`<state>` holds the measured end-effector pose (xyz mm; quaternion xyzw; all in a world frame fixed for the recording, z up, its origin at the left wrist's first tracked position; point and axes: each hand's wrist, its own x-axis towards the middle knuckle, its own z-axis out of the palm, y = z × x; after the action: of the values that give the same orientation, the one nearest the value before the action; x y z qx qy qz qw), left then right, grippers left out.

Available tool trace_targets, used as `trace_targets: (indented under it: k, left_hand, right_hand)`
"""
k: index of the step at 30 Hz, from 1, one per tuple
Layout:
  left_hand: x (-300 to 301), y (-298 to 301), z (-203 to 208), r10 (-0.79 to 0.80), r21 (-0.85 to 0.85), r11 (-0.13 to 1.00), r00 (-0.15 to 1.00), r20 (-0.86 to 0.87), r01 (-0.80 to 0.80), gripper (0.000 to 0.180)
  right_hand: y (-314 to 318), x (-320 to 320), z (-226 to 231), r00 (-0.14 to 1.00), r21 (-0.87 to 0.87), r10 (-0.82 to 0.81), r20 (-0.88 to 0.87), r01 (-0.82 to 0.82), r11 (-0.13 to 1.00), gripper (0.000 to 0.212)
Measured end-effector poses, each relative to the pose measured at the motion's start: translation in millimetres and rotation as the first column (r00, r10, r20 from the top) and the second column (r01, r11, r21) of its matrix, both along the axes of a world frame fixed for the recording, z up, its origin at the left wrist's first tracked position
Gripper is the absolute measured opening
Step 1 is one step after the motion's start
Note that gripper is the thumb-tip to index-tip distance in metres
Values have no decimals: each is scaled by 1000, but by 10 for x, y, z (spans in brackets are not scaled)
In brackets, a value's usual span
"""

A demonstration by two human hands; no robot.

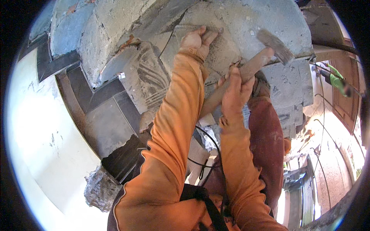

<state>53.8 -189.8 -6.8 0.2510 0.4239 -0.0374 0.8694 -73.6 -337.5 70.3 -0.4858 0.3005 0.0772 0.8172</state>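
Note:
My left hand [195, 39] is closed around a slim chisel [214, 29], which lies nearly level against the rough concrete step [239, 19]. Its struck end shows to the right of my fingers. In my right hand [236, 90] is the handle of a hammer; the hammer [274, 47] has a blocky, worn head, raised to the right of the chisel and apart from it. The wooden handle runs down left past my right fingers toward my left sleeve. Dust and chipped patches cover the concrete around both hands.
Dark stair tiles [110, 92] and a broken tile edge [123, 158] lie left, beside a white wall [50, 127]. A concrete chunk [102, 188] sits lower left. Black cables [208, 167] hang before me. Far right, a person in green [337, 79] is below, near bent rods [322, 96].

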Motion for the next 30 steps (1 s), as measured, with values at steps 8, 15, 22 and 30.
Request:
trace_targets:
  k: [8,15,22,30]
  left_hand:
    - [-64,-196,221,-207,453,855,967,-147,252,30]
    - [-279,-49,650,-275,474,801,928,-252,366,31]
    - [-724,-441,480,-195,309,925,973,-121,223,18]
    - [-506,-205,67,-63,301,951,998,-11,63,18]
  right_hand:
    - [-101,-15,-142,965,-65,249,-86,-255,965,16]
    - [-339,78,138,973,-30,225,-53,-227,973,18]
    - [-312,94,109,970,-68,236,-57,-240,969,21]
    - [-299,-44,-25,939,-205,344,-2,-337,919,18]
